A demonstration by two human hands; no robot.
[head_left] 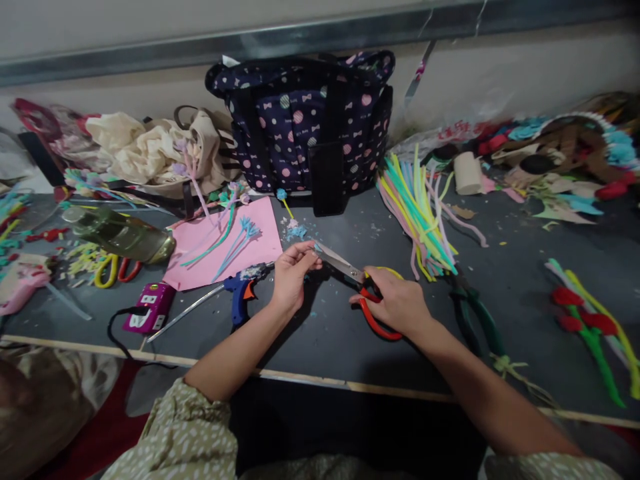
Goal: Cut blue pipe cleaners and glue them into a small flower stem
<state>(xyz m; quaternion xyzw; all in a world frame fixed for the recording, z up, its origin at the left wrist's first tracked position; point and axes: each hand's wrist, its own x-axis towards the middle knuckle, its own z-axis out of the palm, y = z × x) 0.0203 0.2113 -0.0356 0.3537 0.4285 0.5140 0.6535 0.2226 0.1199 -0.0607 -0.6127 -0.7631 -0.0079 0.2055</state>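
My right hand grips scissors with red and yellow handles, and their blades are parted. The blades reach left to the fingertips of my left hand. That hand is closed in a pinch on a small light-blue fuzzy piece, mostly covered by the fingers. Just beyond it, blue fuzzy clippings lie on the dark table. A blue-tipped yellow stem rests by the clippings. To the left of my left hand lies a blue glue gun.
Pink paper holds pipe-cleaner flowers. A polka-dot bag stands behind, a phone leaning on it. Rightward are a pipe-cleaner bundle, green-handled pliers and red flowers. Leftward are a bottle and a purple power strip.
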